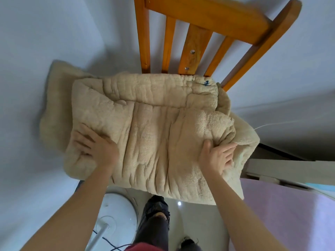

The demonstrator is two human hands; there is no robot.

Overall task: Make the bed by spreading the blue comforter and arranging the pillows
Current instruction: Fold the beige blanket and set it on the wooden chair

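Your L hand lies flat w/ fingers spread on the left part of the folded beige quilted blanket, a bit blurred. Your R hand grips the blanket's right fold, thumb on top, fingers curled into the fabric. The blanket sits on the wooden chair seat, overhanging both sides. White fan base on the floor below.
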